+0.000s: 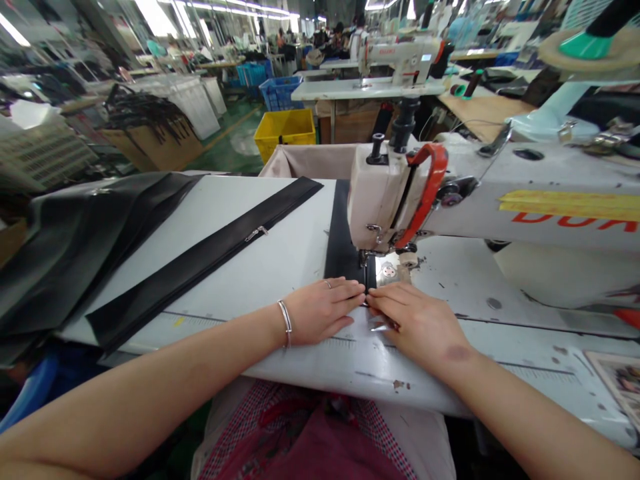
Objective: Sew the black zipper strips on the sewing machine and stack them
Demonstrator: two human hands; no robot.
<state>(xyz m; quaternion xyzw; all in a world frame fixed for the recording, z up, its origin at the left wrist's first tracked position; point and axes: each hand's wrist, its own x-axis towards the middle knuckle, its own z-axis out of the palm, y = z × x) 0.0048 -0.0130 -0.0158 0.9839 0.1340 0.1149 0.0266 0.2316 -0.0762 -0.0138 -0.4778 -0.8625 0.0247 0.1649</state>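
A black leather-like strip [341,233] runs under the presser foot [367,257] of a white sewing machine [377,193]. My left hand [320,310] lies flat at the strip's near end, fingers stretched towards the foot. My right hand [417,323] is closed, its thumb and fingertips pinching the strip's near right edge just in front of the foot. Beneath the right palm a small shiny piece [383,325] shows; its kind is hidden. Left of the hands, a long black strip with a zipper [200,260] lies slantwise, its metal zipper pull [257,233] facing up.
Black sheets [100,233] are heaped over the table's left end. A cloth-lined bin [315,160] and a yellow crate [285,130] stand beyond the table. The machine's arm [560,180] spans the right side. Another sewing machine [400,57] stands behind.
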